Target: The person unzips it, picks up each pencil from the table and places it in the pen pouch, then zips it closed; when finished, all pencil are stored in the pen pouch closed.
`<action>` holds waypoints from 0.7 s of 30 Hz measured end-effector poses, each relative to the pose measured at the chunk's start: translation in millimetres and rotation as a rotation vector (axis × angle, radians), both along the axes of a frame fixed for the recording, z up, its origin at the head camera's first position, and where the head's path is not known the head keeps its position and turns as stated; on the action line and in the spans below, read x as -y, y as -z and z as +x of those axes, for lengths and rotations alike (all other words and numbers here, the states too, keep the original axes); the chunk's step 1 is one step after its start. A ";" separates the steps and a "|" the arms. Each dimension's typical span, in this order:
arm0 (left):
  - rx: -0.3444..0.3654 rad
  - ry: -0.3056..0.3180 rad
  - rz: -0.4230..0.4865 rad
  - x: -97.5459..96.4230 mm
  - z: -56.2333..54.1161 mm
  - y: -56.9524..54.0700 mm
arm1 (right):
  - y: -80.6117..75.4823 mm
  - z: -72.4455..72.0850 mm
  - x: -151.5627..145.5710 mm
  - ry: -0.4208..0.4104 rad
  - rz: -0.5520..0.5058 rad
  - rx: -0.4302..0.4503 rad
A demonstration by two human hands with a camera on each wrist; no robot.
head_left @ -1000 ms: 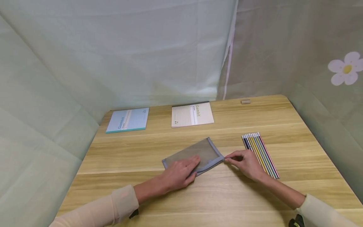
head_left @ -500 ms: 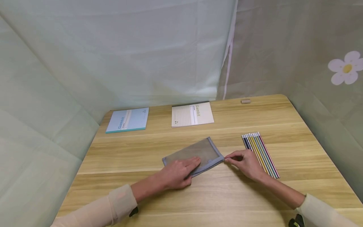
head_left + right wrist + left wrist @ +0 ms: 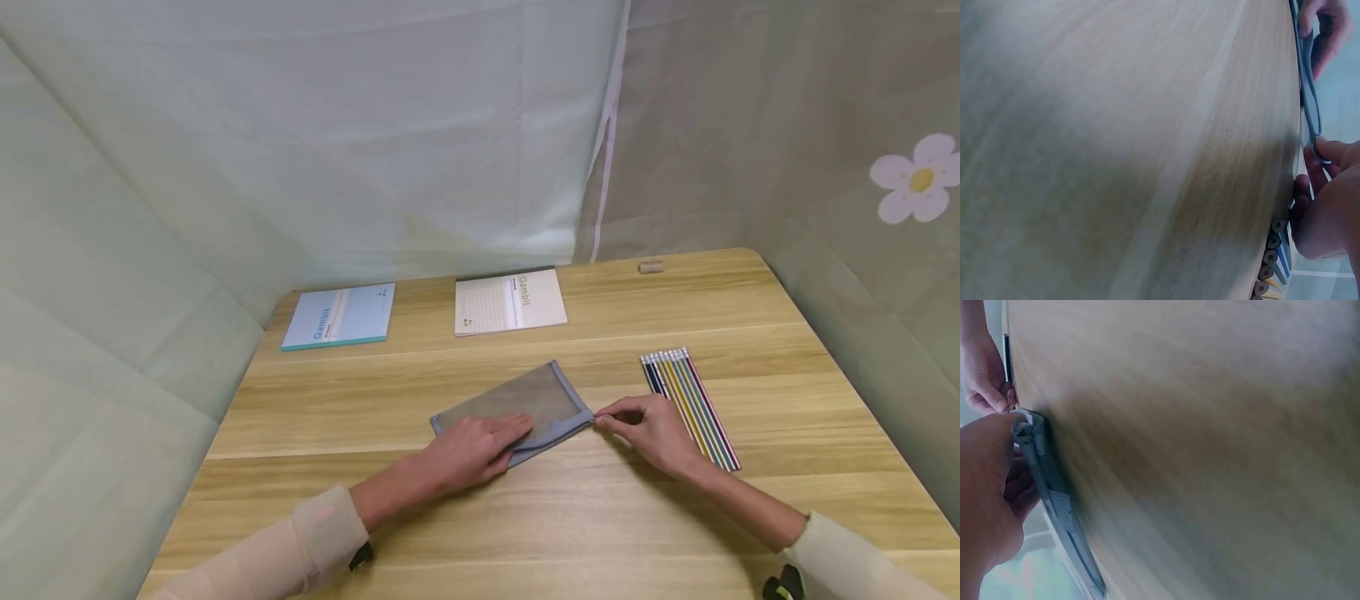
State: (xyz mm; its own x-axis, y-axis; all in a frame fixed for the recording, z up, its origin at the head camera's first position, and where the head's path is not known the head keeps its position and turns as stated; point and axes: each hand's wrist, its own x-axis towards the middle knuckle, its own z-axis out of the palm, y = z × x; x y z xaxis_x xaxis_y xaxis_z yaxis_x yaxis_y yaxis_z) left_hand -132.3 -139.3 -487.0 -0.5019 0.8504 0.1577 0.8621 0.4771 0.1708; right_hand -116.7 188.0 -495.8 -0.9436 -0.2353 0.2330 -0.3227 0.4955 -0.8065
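A flat grey see-through zip pouch (image 3: 543,400) with blue-grey edging lies slantwise on the table. My left hand (image 3: 472,454) lies across its near left part, fingers on top and thumb bent in at the near edge; the thumb also shows at the edge of the pouch (image 3: 1310,75) in the right wrist view. With thumb and forefinger, my right hand (image 3: 652,429) pinches a small tab at the pouch's right corner. The pouch's near edge (image 3: 1063,512) gapes slightly. Beneath the right wrist lies a row of striped pencils (image 3: 693,408), partly covered by that hand.
Toward the back of the wooden table (image 3: 360,500) lie a blue notebook (image 3: 337,317) at the left and a cream notebook (image 3: 510,302) in the middle. A small brown cylinder (image 3: 651,267) lies near the back right edge. Cloth curtains (image 3: 375,142) surround the table.
My left thumb has drawn in from beside the pouch to its near edge. My right hand keeps its pinch at the corner. The pouch has hardly moved.
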 end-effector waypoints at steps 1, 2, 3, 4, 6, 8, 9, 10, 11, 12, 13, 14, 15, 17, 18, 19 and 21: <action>-0.010 -0.003 0.020 -0.8 -0.5 1.2 | 0.1 0.0 -0.2 -0.001 -0.005 0.001; -0.016 -0.009 0.033 -1.3 -0.8 2.4 | 0.3 0.0 -0.4 -0.003 -0.008 0.002; -0.016 -0.016 0.045 -2.1 -1.1 3.2 | 0.6 0.1 -0.5 -0.004 -0.011 0.005; -0.014 -0.026 0.056 -2.8 -1.3 3.6 | 0.6 -0.2 -0.7 -0.006 -0.015 0.008; -0.009 -0.045 0.066 -4.6 -2.1 3.6 | 0.5 -0.5 -0.7 -0.009 -0.020 0.012; -0.009 -0.064 0.071 -6.7 -3.0 2.2 | 0.7 -0.9 -0.4 -0.006 -0.025 0.017; -0.008 -0.073 0.077 -7.8 -3.4 1.3 | 0.6 -1.1 -0.1 -0.004 -0.027 0.019; -0.011 -0.082 0.084 -8.7 -4.0 0.7 | 0.8 -1.4 0.4 -0.002 -0.027 0.021; -0.006 -0.091 0.089 -9.8 -4.5 -0.5 | 0.9 -1.5 0.8 0.001 -0.030 0.020; 0.005 -0.102 0.097 -10.8 -4.8 -1.8 | 1.3 -1.7 1.3 0.003 -0.032 0.023; 0.025 -0.115 0.109 -11.5 -4.9 -3.2 | 1.7 -2.2 1.9 0.008 -0.030 0.023; 0.050 -0.131 0.118 -12.1 -5.0 -4.5 | 1.9 -2.7 2.5 0.012 -0.028 0.021; 0.078 -0.146 0.129 -12.6 -5.1 -5.8 | 2.4 -3.2 3.2 0.014 -0.027 0.021; 0.138 -0.182 0.147 -13.9 -4.9 -8.1 | 2.7 -4.3 4.3 0.017 -0.032 0.016; 0.163 -0.202 0.157 -14.4 -4.6 -8.9 | 2.9 -4.8 5.1 0.021 -0.031 0.012; 0.188 -0.222 0.172 -14.9 -4.1 -9.9 | 3.1 -5.2 5.9 0.026 -0.028 0.007; 0.215 -0.261 0.193 -15.9 -3.0 -11.2 | 3.4 -6.0 7.7 0.034 -0.022 -0.005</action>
State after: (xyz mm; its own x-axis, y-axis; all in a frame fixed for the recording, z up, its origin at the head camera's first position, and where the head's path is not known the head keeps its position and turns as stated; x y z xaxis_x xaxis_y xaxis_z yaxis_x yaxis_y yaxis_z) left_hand -135.3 -123.5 -475.8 -0.7363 0.6550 0.1697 0.6508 0.6169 0.4425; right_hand -122.7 180.3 -499.2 -0.9497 -0.1980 0.2426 -0.3102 0.4883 -0.8157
